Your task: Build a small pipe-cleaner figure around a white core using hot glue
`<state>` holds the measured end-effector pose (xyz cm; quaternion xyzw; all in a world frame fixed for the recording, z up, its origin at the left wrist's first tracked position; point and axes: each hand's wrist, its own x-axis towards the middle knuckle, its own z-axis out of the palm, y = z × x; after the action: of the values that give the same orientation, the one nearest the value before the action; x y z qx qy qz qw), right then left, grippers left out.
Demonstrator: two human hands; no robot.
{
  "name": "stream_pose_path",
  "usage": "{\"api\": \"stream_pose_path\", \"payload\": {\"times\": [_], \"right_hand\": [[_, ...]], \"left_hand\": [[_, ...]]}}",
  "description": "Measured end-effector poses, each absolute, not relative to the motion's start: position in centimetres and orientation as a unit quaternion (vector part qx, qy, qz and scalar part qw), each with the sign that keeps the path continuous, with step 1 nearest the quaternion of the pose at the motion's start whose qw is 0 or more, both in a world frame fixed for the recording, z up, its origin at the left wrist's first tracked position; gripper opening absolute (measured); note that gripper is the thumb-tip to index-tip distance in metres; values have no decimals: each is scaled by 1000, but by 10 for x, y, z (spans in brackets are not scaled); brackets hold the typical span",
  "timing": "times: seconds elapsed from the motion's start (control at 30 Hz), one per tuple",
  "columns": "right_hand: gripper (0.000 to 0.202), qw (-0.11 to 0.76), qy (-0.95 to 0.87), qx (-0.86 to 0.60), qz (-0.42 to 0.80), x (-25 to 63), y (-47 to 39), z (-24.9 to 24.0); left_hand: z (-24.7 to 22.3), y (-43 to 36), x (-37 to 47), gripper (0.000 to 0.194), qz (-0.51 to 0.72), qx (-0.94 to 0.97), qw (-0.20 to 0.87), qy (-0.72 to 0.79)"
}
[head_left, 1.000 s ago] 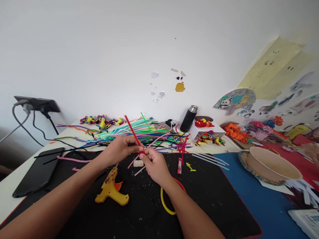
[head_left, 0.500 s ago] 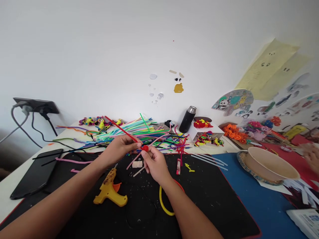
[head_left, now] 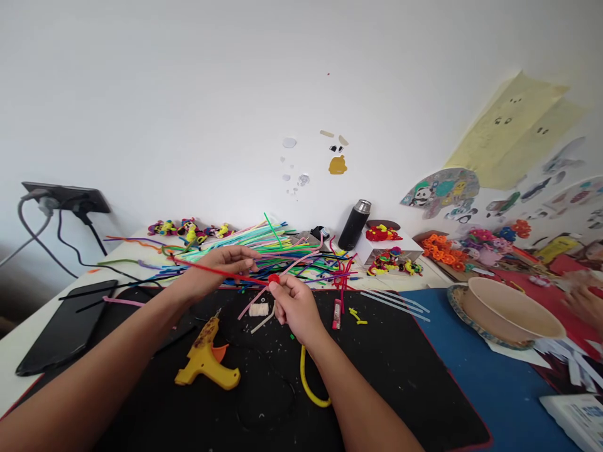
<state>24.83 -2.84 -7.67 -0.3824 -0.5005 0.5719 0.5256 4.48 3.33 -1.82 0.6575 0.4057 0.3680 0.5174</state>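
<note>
My right hand [head_left: 294, 301] pinches a red pipe cleaner [head_left: 221, 272] by its coiled, round end between thumb and fingers. The straight length runs out leftward, passing in front of my left hand [head_left: 226, 267]. That hand is open beside it, fingers stretched to the right and apart, gripping nothing that I can see. Below my hands lie a small spool of cream thread [head_left: 259, 309] and a yellow hot glue gun [head_left: 207, 361] on a black mat [head_left: 391, 383]. A yellow ring-shaped piece [head_left: 311, 383] is partly hidden under my right forearm.
Loose pipe cleaners [head_left: 240, 243] pile up against the wall. A black thermos [head_left: 355, 225] stands beside a white box [head_left: 367, 251]. Clear glue sticks [head_left: 396, 304], a phone [head_left: 70, 326] and a bowl [head_left: 516, 311] lie around. At far right another person's hand [head_left: 584, 289] shows.
My left hand has let go of the red pipe cleaner and opened, its fingers now behind it. The free end has swung down and left. My right hand stays in place.
</note>
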Motion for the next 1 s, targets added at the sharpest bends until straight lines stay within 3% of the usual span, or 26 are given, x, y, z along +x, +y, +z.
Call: {"api": "stream_pose_path", "payload": {"times": [0.2, 0.53, 0.73, 1.0], "right_hand": [[36, 436, -574, -390, 573, 244, -37, -76], [20, 398, -652, -443, 468, 247, -36, -81], [16, 405, -642, -442, 479, 245, -37, -80], [24, 467, -581, -429, 510, 245, -35, -78]], "left_hand": [[-6, 27, 39, 35, 257, 731, 507, 378], [-5, 19, 49, 23, 133, 805, 437, 378], [-8, 21, 48, 18, 121, 796, 460, 376], [-21, 21, 60, 24, 242, 676, 583, 380]]}}
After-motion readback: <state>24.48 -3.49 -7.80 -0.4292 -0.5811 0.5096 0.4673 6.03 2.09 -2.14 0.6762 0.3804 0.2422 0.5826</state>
